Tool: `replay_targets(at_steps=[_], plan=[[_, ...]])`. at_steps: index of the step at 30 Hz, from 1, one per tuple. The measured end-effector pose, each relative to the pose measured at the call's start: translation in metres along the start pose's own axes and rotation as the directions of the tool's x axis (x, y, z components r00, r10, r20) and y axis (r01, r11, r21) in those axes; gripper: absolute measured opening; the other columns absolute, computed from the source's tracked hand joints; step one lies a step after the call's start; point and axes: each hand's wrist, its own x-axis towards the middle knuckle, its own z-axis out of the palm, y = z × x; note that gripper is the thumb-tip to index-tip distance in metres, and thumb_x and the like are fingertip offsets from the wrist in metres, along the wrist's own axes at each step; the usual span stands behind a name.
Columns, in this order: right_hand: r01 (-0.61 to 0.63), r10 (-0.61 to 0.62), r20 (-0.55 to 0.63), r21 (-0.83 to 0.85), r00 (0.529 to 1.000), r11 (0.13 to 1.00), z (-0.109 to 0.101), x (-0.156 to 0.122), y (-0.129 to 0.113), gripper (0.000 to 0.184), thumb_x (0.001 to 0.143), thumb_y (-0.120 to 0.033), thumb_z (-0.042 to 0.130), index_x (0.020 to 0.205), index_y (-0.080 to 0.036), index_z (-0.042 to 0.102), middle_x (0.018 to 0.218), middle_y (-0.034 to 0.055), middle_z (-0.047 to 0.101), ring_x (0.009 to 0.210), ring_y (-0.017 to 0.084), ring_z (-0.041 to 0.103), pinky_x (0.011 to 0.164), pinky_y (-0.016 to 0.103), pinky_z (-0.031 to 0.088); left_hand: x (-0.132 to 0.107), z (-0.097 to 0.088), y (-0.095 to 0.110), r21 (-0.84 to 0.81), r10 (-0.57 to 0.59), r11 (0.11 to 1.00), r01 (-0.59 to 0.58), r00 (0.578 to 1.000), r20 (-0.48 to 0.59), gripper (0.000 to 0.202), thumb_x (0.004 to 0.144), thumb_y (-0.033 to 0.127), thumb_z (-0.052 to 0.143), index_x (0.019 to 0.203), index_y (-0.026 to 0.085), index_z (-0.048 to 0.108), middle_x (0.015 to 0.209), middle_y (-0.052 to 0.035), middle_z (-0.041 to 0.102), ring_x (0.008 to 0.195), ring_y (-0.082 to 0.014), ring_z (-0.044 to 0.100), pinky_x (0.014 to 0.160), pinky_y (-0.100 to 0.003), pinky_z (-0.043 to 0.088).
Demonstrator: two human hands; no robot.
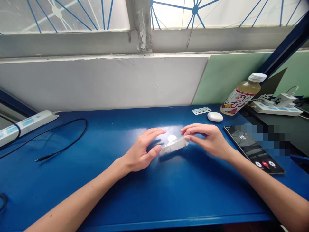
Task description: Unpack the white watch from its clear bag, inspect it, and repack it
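Note:
A small clear plastic packet [174, 145] with a whitish strip and faint print is tilted over the middle of the blue table. My right hand [205, 138] pinches its right end between thumb and fingertips. At the packet's other end is my left hand [145, 149], its fingers and thumb spread apart. The left thumb tip is right at the packet's edge; whether it touches cannot be told. A round white spot [172, 138] shows just behind the packet; whether it is part of the packet or a glare is unclear.
On the blue table [154, 199], a phone [253, 149] lies by my right forearm. Behind it are a white earbud case [215, 117], a printed card [201, 111] and a drink bottle [241, 96]. Power strips [27, 124] stand at both sides; a black cable [72, 146] curls at left.

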Motion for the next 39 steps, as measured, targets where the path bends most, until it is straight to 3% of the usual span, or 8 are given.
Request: replay_targets(at_steps=[6, 11, 16, 19, 23, 28, 31, 39], plan=[[-0.254, 0.277, -0.109, 0.185, 0.955, 0.949, 0.005, 0.000, -0.003, 0.026, 0.074, -0.044, 0.078, 0.081, -0.019, 0.078, 0.078, 0.0061, 0.077, 0.067, 0.021, 0.070, 0.062, 0.034, 0.059, 0.000, 0.003, 0.005, 0.024, 0.035, 0.999, -0.031, 0.986, -0.166, 0.047, 0.084, 0.032, 0.067, 0.128, 0.022, 0.053, 0.120, -0.0079, 0.068, 0.110, -0.0256, 0.064, 0.094, -0.040, 0.051], [-0.423, 0.420, 0.075, 0.292, 0.904, 0.858, 0.009, 0.003, 0.000, 0.030, 0.074, -0.045, 0.078, 0.079, -0.016, 0.076, 0.072, 0.0048, 0.073, 0.062, 0.015, 0.065, 0.057, 0.027, 0.055, 0.000, 0.008, 0.001, 0.074, 0.035, 0.997, -0.032, 0.999, -0.042, 0.076, 0.076, 0.036, 0.079, 0.141, 0.024, 0.041, 0.130, -0.0101, 0.061, 0.120, -0.0276, 0.058, 0.100, -0.042, 0.049], [-0.489, 0.469, 0.138, 0.247, 0.872, 0.837, 0.015, 0.002, 0.006, 0.030, 0.076, -0.044, 0.076, 0.082, -0.014, 0.074, 0.068, 0.0037, 0.071, 0.057, 0.014, 0.062, 0.053, 0.025, 0.051, 0.001, 0.007, -0.004, 0.165, -0.063, 0.985, 0.041, 0.989, 0.133, 0.078, 0.072, 0.047, 0.082, 0.139, 0.026, 0.049, 0.135, -0.0106, 0.058, 0.123, -0.0325, 0.055, 0.101, -0.047, 0.048], [-0.442, 0.428, 0.123, 0.140, 0.896, 0.886, 0.019, 0.000, 0.010, 0.029, 0.081, -0.043, 0.071, 0.083, -0.015, 0.074, 0.071, 0.0046, 0.072, 0.059, 0.016, 0.064, 0.052, 0.027, 0.050, 0.001, 0.007, -0.006, 0.205, -0.067, 0.978, 0.032, 0.984, 0.165, 0.075, 0.075, 0.049, 0.080, 0.138, 0.023, 0.051, 0.133, -0.0118, 0.059, 0.122, -0.0324, 0.055, 0.100, -0.048, 0.048], [-0.195, 0.212, 0.067, -0.198, 0.975, 0.961, 0.017, -0.001, 0.013, 0.024, 0.090, -0.037, 0.060, 0.090, -0.018, 0.074, 0.088, 0.0072, 0.076, 0.076, 0.022, 0.068, 0.068, 0.035, 0.055, 0.001, 0.008, -0.009, 0.239, -0.044, 0.971, 0.003, 0.985, 0.166, 0.073, 0.076, 0.050, 0.078, 0.137, 0.019, 0.053, 0.132, -0.0136, 0.059, 0.126, -0.0330, 0.051, 0.103, -0.049, 0.045], [0.177, -0.037, 0.311, -0.434, 0.950, 0.883, 0.000, -0.002, 0.007, 0.043, 0.088, -0.046, 0.064, 0.121, -0.017, 0.065, 0.126, 0.0143, 0.066, 0.117, 0.030, 0.059, 0.097, 0.046, 0.050, 0.002, 0.008, -0.011, 0.280, -0.050, 0.960, 0.000, 0.983, 0.174, 0.076, 0.075, 0.052, 0.079, 0.137, 0.016, 0.054, 0.135, -0.0160, 0.056, 0.132, -0.0350, 0.044, 0.108, -0.050, 0.041], [0.219, -0.012, 0.425, -0.442, 0.905, 0.870, -0.004, -0.003, 0.003, 0.069, 0.079, -0.056, 0.071, 0.133, -0.015, 0.058, 0.133, 0.0171, 0.061, 0.121, 0.033, 0.057, 0.100, 0.047, 0.050, 0.002, 0.007, -0.012, 0.298, -0.057, 0.955, 0.000, 0.982, 0.182, 0.079, 0.074, 0.055, 0.078, 0.137, 0.014, 0.054, 0.138, -0.0174, 0.055, 0.134, -0.0350, 0.043, 0.110, -0.049, 0.040], [0.166, 0.087, 0.448, -0.495, 0.890, 0.853, 0.002, -0.006, 0.012, 0.074, 0.081, -0.060, 0.067, 0.138, -0.014, 0.056, 0.146, 0.0194, 0.052, 0.136, 0.039, 0.045, 0.109, 0.055, 0.042, 0.001, 0.006, -0.015, 0.379, -0.090, 0.925, 0.017, 0.981, 0.174, 0.084, 0.072, 0.069, 0.073, 0.132, 0.012, 0.060, 0.141, -0.0198, 0.054, 0.139, -0.0384, 0.038, 0.112, -0.054, 0.036]])
